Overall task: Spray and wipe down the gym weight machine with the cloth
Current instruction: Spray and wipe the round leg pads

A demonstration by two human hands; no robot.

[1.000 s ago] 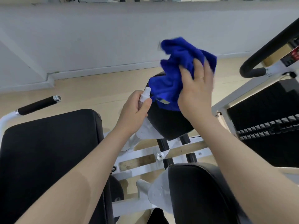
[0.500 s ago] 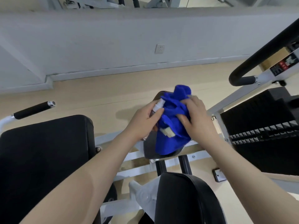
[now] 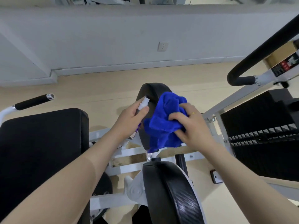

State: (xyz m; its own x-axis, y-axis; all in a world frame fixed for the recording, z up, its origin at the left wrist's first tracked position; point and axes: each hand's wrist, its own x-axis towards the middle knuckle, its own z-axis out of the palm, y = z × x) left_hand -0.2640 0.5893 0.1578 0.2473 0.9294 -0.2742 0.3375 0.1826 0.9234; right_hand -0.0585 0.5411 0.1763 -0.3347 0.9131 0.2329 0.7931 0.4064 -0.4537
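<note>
A crumpled blue cloth (image 3: 163,125) lies against a black round pad (image 3: 151,94) of the white-framed weight machine (image 3: 210,113). My right hand (image 3: 192,125) grips the cloth and presses it on the pad's right side. Just left of the pad, my left hand (image 3: 129,118) holds a small spray bottle (image 3: 143,103) with a white nozzle, the thumb beside the nozzle. Most of the bottle's body is hidden in the hand.
A large black seat pad (image 3: 40,143) fills the left. A second black pad (image 3: 171,191) stands close below. A black weight stack (image 3: 262,135) and a curved black handle (image 3: 258,55) are at the right, a short handle (image 3: 32,101) at the left. Beige floor and grey wall lie beyond.
The cloth came down from in front of the wall onto the round pad, then shifted to the pad's right side. More of the pad's top now shows. My left hand kept the bottle.
</note>
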